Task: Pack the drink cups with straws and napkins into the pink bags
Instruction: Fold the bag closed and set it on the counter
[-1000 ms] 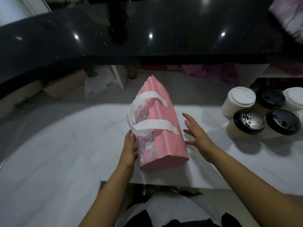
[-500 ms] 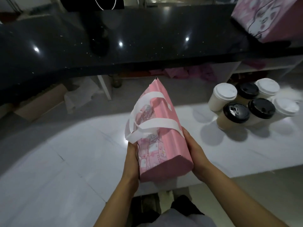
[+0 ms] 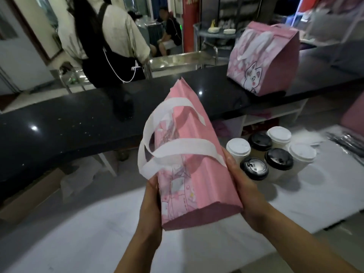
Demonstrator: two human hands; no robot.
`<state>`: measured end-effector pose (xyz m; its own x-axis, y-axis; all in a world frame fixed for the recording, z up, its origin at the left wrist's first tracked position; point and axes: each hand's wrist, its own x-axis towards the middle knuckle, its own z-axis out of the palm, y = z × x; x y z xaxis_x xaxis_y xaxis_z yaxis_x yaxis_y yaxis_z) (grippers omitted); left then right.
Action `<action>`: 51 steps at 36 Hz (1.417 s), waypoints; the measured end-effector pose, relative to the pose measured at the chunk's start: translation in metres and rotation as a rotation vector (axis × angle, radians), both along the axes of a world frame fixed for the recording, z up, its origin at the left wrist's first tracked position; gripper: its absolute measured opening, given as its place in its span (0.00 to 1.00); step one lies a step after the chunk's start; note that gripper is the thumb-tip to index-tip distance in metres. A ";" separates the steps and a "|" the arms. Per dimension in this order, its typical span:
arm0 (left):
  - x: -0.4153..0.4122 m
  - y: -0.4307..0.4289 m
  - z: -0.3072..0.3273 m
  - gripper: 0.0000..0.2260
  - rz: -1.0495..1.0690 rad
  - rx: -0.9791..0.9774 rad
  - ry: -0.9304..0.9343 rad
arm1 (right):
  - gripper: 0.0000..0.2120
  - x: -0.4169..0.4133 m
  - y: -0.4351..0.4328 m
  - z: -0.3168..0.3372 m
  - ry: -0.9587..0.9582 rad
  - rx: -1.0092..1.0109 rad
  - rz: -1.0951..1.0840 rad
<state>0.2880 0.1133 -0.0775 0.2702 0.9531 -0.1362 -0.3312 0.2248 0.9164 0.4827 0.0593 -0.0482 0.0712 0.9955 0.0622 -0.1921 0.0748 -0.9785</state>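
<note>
A pink bag [image 3: 197,158] with white handles and a cartoon print is held in the air, its closed top pointing away from me. My left hand [image 3: 151,203] grips its left side near the base. My right hand [image 3: 242,190] grips its right side. Several lidded drink cups [image 3: 269,154], some with white lids and some with black, stand grouped on the white table [image 3: 325,194] to the right of the bag. A second pink bag [image 3: 264,60] with a cat print stands on the black counter [image 3: 59,131]. Wrapped straws [image 3: 346,140] lie at the far right.
The black counter runs across the view above the white table. A person with a black bag [image 3: 106,42] stands behind it. Another pink item [image 3: 354,115] shows at the right edge. Cardboard and papers lie under the counter.
My right hand closed on the bag's right side and both hands lifted the bag off the table. The view tilted upward, showing the counter top and the second bag.
</note>
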 end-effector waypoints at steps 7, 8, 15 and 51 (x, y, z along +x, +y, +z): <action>0.060 0.060 0.064 0.21 0.006 0.181 -0.078 | 0.22 0.066 0.054 0.051 -0.024 0.110 0.006; 0.070 0.069 0.069 0.22 0.022 0.186 -0.072 | 0.22 0.077 0.063 0.056 -0.028 0.115 0.018; 0.141 0.128 0.089 0.17 0.041 0.130 -0.065 | 0.24 0.145 0.118 0.077 -0.010 0.156 0.090; 0.292 0.253 0.049 0.50 -0.025 0.540 0.457 | 0.46 0.280 0.194 0.042 -0.849 0.226 -0.303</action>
<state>0.5800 0.3660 -0.0288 0.3218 0.9134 0.2492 0.1123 -0.2982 0.9479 0.7624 0.2530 -0.0067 0.1679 0.8999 0.4025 0.6409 0.2106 -0.7382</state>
